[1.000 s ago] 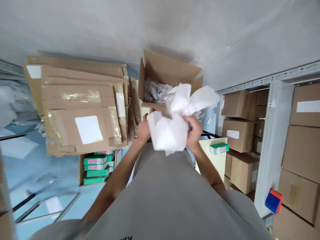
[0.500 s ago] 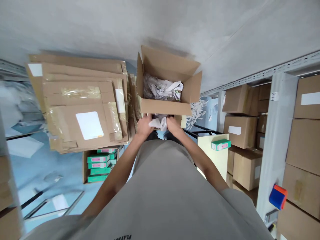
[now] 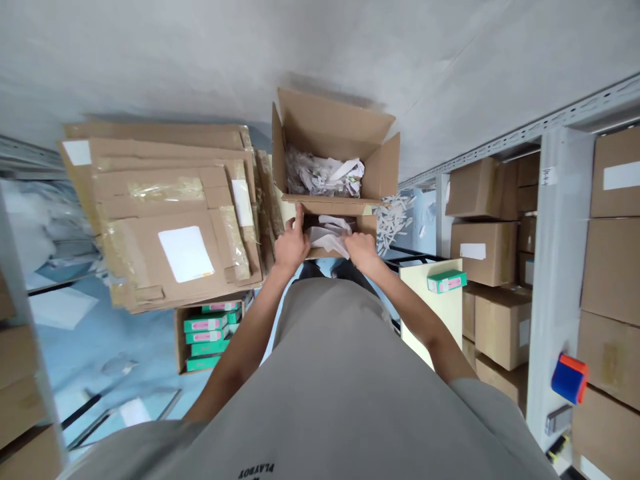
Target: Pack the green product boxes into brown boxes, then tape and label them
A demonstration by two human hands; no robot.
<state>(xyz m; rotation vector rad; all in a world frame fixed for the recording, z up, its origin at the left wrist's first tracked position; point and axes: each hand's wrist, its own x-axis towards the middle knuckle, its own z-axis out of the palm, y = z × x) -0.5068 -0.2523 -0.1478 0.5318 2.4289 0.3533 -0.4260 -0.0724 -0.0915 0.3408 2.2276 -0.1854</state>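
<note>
A small open cardboard box (image 3: pixel 369 225) sits directly in front of me, with crumpled white packing paper (image 3: pixel 327 235) inside. My left hand (image 3: pixel 292 245) is closed over the small box's left edge, its index finger pointing up along the side. At the right end, my right hand (image 3: pixel 360 249) pinches the packing paper where it hangs over the near edge. Just beyond stands a larger open carton (image 3: pixel 336 120), flaps up, with torn white paper and clear plastic (image 3: pixel 327 177) in it.
Flattened cartons (image 3: pixel 135 247) are stacked on the left, above a box of green packets (image 3: pixel 207 337). Another green packet (image 3: pixel 447 281) lies on a cream board (image 3: pixel 430 327) at right. Shelves of cartons (image 3: pixel 493 257) stand further right. Paper strips (image 3: pixel 393 220) lie beside the larger carton.
The small box's opening now shows beneath the larger carton's near flap. The white paper has spread from a bunch between my hands into the small box. My left index finger has extended upward.
</note>
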